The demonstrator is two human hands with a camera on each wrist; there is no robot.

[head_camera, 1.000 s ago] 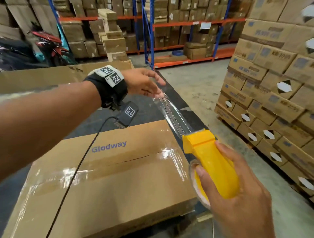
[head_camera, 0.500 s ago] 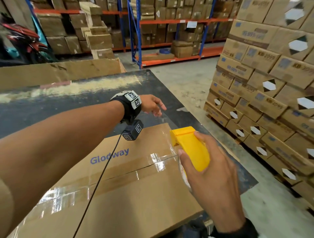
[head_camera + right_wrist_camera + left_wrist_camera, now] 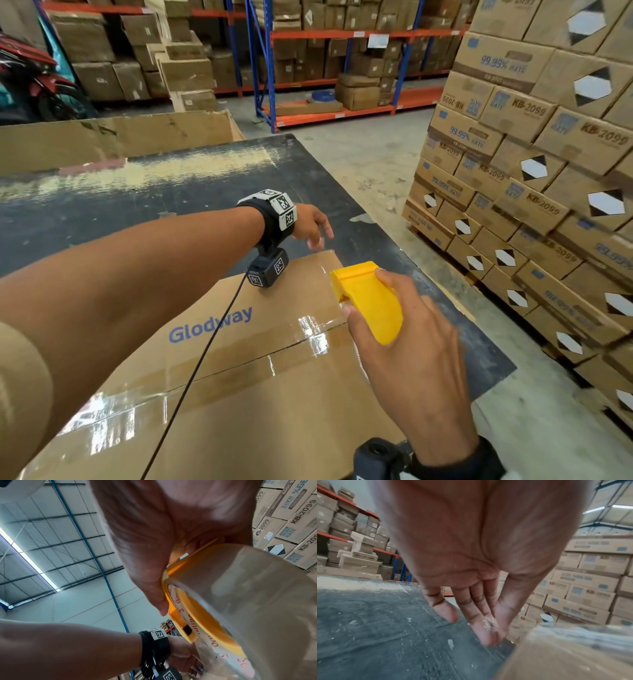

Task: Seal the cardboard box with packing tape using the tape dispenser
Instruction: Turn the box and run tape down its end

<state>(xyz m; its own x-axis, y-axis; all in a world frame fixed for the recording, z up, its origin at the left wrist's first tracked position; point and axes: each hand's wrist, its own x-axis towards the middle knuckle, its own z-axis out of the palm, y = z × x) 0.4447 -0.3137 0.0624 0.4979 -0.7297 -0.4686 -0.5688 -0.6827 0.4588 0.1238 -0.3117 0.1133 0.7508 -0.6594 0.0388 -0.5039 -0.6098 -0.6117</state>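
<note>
Right hand point(image 3: 407, 353) grips the tape dispenser point(image 3: 368, 299) mid-frame; left hand point(image 3: 308, 226), fingers straight, should press the tape end point(image 3: 489, 623) over the cardboard box point(image 3: 239, 377) edge.

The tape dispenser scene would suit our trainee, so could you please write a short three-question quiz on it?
1. True or false: the right hand grips the yellow tape dispenser.
2. Which word is printed in blue on the cardboard box? A) Glodway B) Fragile C) Express
3. Fill in: the left hand is at the box's ___ edge, fingers extended.

Key: 1 true; 2 A; 3 far.
</note>
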